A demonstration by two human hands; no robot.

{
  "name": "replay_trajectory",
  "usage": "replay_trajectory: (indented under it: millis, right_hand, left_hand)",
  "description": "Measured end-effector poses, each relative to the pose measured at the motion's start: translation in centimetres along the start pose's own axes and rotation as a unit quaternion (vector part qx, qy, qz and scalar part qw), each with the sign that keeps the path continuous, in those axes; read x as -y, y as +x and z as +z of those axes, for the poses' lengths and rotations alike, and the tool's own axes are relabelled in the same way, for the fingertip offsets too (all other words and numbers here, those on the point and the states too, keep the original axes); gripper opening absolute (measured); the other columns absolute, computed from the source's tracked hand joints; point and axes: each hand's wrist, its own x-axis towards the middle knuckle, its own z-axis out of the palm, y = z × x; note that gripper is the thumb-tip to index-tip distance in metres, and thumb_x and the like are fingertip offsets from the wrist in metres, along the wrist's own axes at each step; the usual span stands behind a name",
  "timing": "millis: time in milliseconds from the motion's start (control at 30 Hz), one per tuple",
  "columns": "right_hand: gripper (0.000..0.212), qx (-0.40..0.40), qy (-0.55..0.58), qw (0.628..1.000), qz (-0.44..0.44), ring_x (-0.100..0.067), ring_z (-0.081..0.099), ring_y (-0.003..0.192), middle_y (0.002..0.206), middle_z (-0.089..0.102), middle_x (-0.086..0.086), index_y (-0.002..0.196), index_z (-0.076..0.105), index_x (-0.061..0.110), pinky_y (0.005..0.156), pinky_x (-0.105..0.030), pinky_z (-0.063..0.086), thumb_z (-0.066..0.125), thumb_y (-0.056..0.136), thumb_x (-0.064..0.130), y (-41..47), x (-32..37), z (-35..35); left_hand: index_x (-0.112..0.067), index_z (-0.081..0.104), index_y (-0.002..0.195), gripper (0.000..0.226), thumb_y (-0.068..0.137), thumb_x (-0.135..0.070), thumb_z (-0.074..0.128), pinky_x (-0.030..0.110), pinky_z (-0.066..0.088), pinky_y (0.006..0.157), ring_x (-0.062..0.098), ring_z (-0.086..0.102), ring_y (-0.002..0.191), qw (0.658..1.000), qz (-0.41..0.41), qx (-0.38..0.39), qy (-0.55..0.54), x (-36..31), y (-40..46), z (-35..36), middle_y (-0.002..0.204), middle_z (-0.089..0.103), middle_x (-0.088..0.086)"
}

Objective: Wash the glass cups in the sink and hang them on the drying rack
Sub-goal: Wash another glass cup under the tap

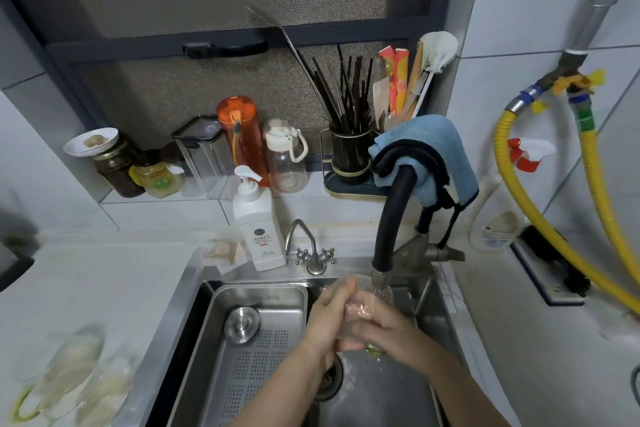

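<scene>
While both hands grip it, left hand (329, 315), right hand (388, 331), glass cup (360, 314) tilted, mouth toward faucet (381, 279)

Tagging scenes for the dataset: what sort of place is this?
Most likely a home kitchen, at the sink. Cues: a stainless sink with running faucet, a dish soap pump bottle, and a holder of chopsticks on the tiled ledge.

Colander tray (221, 291) fills sink's left — black faucet (391, 218) overhangs right
</scene>
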Motion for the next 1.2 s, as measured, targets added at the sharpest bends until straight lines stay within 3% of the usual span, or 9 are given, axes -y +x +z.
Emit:
replay_trajectory:
  millis: [100, 233, 400, 500, 667, 900, 967, 1100, 1200]
  right_hand:
    - [0.025, -0.044, 0.022, 0.999, -0.013, -0.003, 0.066, 0.099, 0.108, 0.069, 0.002, 0.117, 0.057, 0.020, 0.087, -0.023, 0.053, 0.060, 0.092, 0.015, -0.3, -0.4, -0.2]
    - [0.036, -0.142, 0.104, 0.984, -0.005, -0.017, 0.069, 0.099, 0.103, 0.073, -0.003, 0.106, 0.067, 0.019, 0.095, -0.048, 0.051, 0.065, 0.082, 0.046, 0.0, 0.1, -0.3]
    - [0.021, -0.088, 0.077, 0.993, -0.015, -0.003, 0.065, 0.105, 0.109, 0.072, 0.007, 0.112, 0.064, 0.025, 0.093, -0.023, 0.047, 0.052, 0.096, 0.033, -0.3, 0.7, 0.7]
    - [0.010, -0.084, -0.013, 0.996, -0.026, -0.004, 0.069, 0.090, 0.092, 0.074, 0.009, 0.095, 0.063, 0.028, 0.087, -0.029, 0.053, 0.053, 0.096, 0.028, -0.6, 0.3, 0.2]
    - [0.023, -0.164, 0.061, 0.985, -0.004, -0.010, 0.069, 0.093, 0.097, 0.074, 0.004, 0.101, 0.069, 0.026, 0.091, -0.037, 0.052, 0.049, 0.097, 0.036, -0.3, 0.0, 0.2]
    - [0.061, -0.044, -0.094, 0.994, 0.019, -0.004, 0.060, 0.112, 0.121, 0.066, 0.010, 0.117, 0.060, 0.041, 0.104, -0.037, 0.045, 0.030, 0.081, 0.081, -1.0, -1.5, 0.0]
    - [0.038, -0.030, -0.004, 0.999, 0.040, 0.001, 0.045, 0.127, 0.139, 0.048, 0.021, 0.123, 0.046, 0.053, 0.113, -0.034, 0.033, 0.037, 0.089, 0.067, -0.3, -0.6, 0.4]
    - [0.039, -0.023, 0.116, 0.993, 0.011, -0.001, 0.044, 0.130, 0.138, 0.051, 0.010, 0.137, 0.045, 0.024, 0.099, -0.009, 0.038, 0.043, 0.100, 0.030, 0.3, 0.9, 0.8]
    - [0.038, 0.000, -0.002, 0.999, 0.049, 0.003, 0.055, 0.117, 0.124, 0.063, 0.014, 0.122, 0.060, 0.031, 0.104, -0.018, 0.040, 0.035, 0.098, 0.048, -0.5, 0.7, 0.5]
  left_hand:
    - [-0.035, 0.055, 0.125, 0.065, 0.072, -0.073, 0.062, 0.038, 0.056, 0.079, 0.014, 0.069, 0.090, 0.998, -0.002, 0.044, 0.049, -0.7, -0.3, -0.8, 0.101, 0.072, -0.007]
    - [-0.049, 0.026, 0.145, 0.092, 0.068, -0.065, 0.074, 0.041, 0.031, 0.116, 0.010, 0.042, 0.133, 0.993, 0.068, 0.086, 0.046, 0.5, 0.0, -1.5, 0.140, 0.043, -0.020]
    - [-0.045, 0.045, 0.135, 0.072, 0.072, -0.062, 0.073, 0.042, 0.051, 0.100, 0.020, 0.058, 0.123, 0.993, 0.110, 0.016, -0.040, 1.0, 0.6, -1.2, 0.140, 0.054, 0.002]
    - [-0.041, 0.038, 0.142, 0.077, 0.075, -0.059, 0.073, 0.052, 0.048, 0.100, 0.029, 0.056, 0.125, 0.993, 0.075, 0.068, -0.055, 1.2, 1.0, -1.5, 0.144, 0.050, 0.006]
    - [-0.048, 0.033, 0.141, 0.071, 0.081, -0.046, 0.071, 0.021, 0.053, 0.080, 0.007, 0.064, 0.111, 0.993, 0.093, 0.055, -0.044, 1.9, -0.1, -0.3, 0.136, 0.057, -0.002]
    - [-0.043, 0.050, 0.131, 0.060, 0.075, -0.053, 0.070, 0.044, 0.044, 0.105, 0.013, 0.062, 0.114, 0.996, 0.067, 0.022, -0.053, 1.4, -0.1, -1.1, 0.127, 0.063, -0.009]
    - [-0.028, 0.056, 0.130, 0.052, 0.082, -0.045, 0.066, 0.044, 0.044, 0.106, 0.016, 0.064, 0.112, 0.995, 0.071, 0.031, -0.057, 1.6, -0.3, -0.6, 0.122, 0.068, 0.000]
    - [-0.018, 0.064, 0.120, 0.036, 0.090, -0.037, 0.060, 0.031, 0.052, 0.088, 0.010, 0.069, 0.098, 0.996, 0.072, 0.039, -0.047, 0.9, -0.9, -0.4, 0.110, 0.072, 0.003]
    - [-0.029, 0.057, 0.126, 0.043, 0.085, -0.040, 0.065, 0.036, 0.051, 0.094, 0.012, 0.069, 0.100, 0.996, 0.046, 0.036, -0.064, 0.7, -0.5, -1.0, 0.110, 0.072, -0.005]
